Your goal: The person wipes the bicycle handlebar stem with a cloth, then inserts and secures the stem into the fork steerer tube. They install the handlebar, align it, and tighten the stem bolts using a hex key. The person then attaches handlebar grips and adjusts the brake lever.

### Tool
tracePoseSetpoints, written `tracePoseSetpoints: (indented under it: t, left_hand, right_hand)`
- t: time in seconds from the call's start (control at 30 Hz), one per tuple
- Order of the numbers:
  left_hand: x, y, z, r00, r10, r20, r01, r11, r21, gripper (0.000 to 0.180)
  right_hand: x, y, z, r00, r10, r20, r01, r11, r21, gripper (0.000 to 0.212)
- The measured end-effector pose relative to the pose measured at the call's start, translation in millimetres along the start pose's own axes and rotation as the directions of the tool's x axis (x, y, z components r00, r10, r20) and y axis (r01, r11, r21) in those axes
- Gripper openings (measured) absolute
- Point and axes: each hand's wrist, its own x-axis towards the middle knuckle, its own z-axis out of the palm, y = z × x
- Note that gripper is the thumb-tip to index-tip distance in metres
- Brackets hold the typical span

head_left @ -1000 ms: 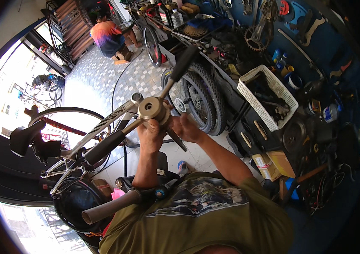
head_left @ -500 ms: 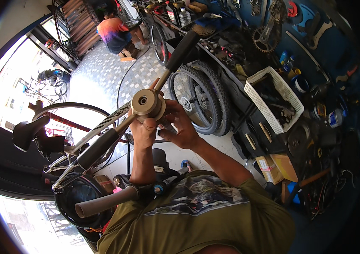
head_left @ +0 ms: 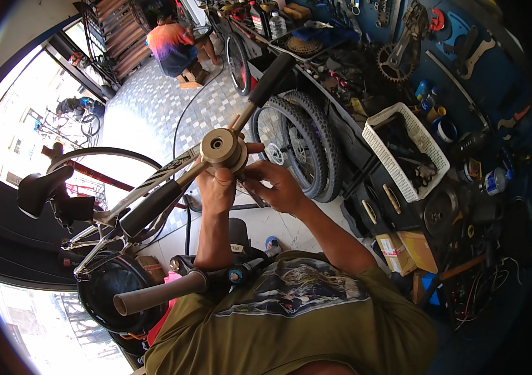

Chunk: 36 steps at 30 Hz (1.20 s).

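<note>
In front of me is a two-handled tool with a round bronze-coloured hub and long bars ending in black grips. It stands slantwise at the end of a silver bicycle frame. My left hand is closed around the hub from below, its thumb on the near side and most fingers hidden behind. My right hand is at the hub's lower right edge, thumb and fingers pinched together. Whatever is between them is too small or hidden to make out.
A thick grey tube juts out close to my left forearm. Two wheels with knobby tyres stand beyond my right hand. A white basket of parts sits on the right-hand bench. Farther off, a person sits low on the tiled floor.
My right hand has moved in closer under the hub, and its thumb and fingers have come together. The tool sits slightly farther right and lower in view.
</note>
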Motion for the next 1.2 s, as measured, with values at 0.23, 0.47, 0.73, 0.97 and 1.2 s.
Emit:
tracePoseSetpoints:
  t: [0.23,0.47,0.73,0.97,1.2]
  left_hand:
    - [-1.8,-8.7,-3.2,1.0,-0.018,0.018,0.019,0.998,-0.052,0.108]
    - [-1.3,-14.2,-8.3,1.0,-0.003,0.022,0.004,0.999,-0.038,0.11]
    - [-2.8,-22.6,-11.9,1.0,-0.009,0.001,0.009,0.998,-0.057,0.111]
    - [-1.2,-29.1,-17.7,0.999,0.026,-0.037,-0.027,0.998,-0.049,0.114]
    - [0.6,-12.6,-2.4,0.997,-0.061,-0.054,0.067,0.99,0.122,0.118]
  right_hand:
    - [5.9,-3.3,-4.2,0.985,0.15,-0.089,-0.116,0.946,0.304,0.015]
    - [11.6,-25.1,-14.1,0.928,0.372,-0.026,-0.366,0.922,0.122,0.019]
    - [13.2,-23.6,-9.7,0.936,0.344,-0.071,-0.34,0.938,0.069,0.022]
    - [23.1,-30.1,-21.0,0.913,0.397,0.092,-0.406,0.872,0.272,0.05]
    - [20.3,-45.5,-19.8,0.87,0.491,-0.035,-0.491,0.858,-0.149,0.027]
